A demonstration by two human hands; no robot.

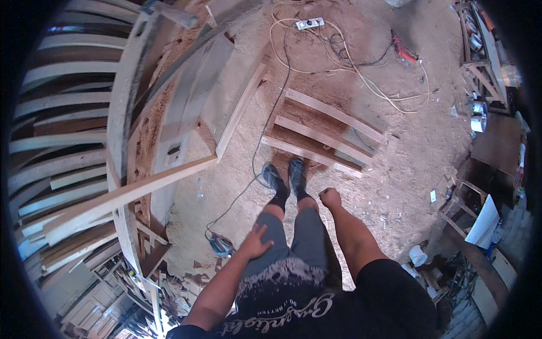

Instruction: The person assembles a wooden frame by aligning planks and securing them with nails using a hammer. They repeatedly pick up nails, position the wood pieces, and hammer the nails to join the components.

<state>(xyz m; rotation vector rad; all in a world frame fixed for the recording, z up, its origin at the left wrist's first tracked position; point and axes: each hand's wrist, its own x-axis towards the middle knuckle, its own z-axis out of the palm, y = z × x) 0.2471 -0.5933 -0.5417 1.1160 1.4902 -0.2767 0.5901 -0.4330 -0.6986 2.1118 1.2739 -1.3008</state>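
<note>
My left hand point(257, 243) is open beside the left thigh of my grey shorts point(271, 240), its fingers apart and nothing in them. Out to the right of my legs, my right hand point(330, 198) is closed in a fist, and nothing shows in it. Just ahead of my shoes point(282, 176), three pale wooden strips lie roughly side by side on the dusty ground: a far strip point(336, 114), a middle strip point(324, 140) and a near strip point(307, 154). Neither hand touches them.
Stacked timber point(68, 107) fills the left side, with a long beam point(135, 192) jutting toward me. A dark cable point(243, 195) runs left of my feet to a power tool point(221, 246). Ahead lie a power strip point(310, 24), looped cords and a red power tool point(403, 48).
</note>
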